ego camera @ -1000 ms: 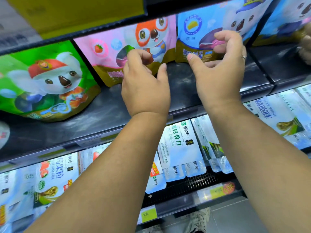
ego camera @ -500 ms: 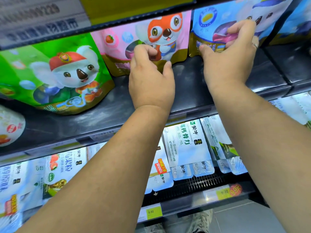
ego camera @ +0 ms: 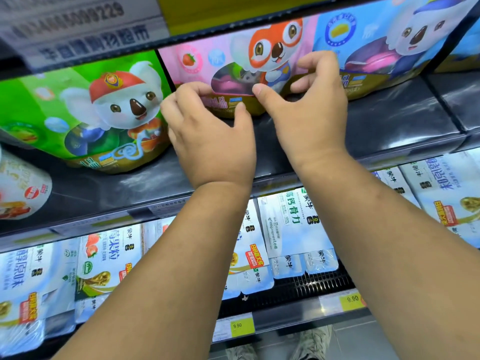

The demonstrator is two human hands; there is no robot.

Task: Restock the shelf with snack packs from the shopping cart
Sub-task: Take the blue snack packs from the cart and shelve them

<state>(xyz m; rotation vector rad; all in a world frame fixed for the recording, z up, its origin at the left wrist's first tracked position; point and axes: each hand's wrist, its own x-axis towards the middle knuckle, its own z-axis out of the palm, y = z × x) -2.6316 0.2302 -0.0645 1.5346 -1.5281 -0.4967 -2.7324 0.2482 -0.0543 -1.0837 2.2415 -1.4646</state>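
A pink snack pack (ego camera: 223, 55) with an orange cartoon animal stands at the back of the dark shelf (ego camera: 389, 120). My left hand (ego camera: 210, 136) pinches its lower left corner, thumb under the bottom edge. My right hand (ego camera: 314, 110) holds its lower right side, thumb pressed on the front and fingers curled round the edge. A green snack pack (ego camera: 85, 110) with a koala stands to the left, nearer the front. A blue snack pack (ego camera: 384, 40) stands to the right, touching the pink one. The shopping cart is out of view.
A white pack (ego camera: 20, 190) sits at the far left of the shelf. The upper shelf's edge with a label strip (ego camera: 85, 32) hangs close above the packs. Below, a lower shelf holds several white dairy packs (ego camera: 291, 224) and yellow price tags (ego camera: 241, 327). My shoes (ego camera: 309, 341) show at the bottom.
My right hand left the blue pack and moved left onto the pink pack's right side. My left hand slid to the pink pack's lower left corner. The view shifted left.
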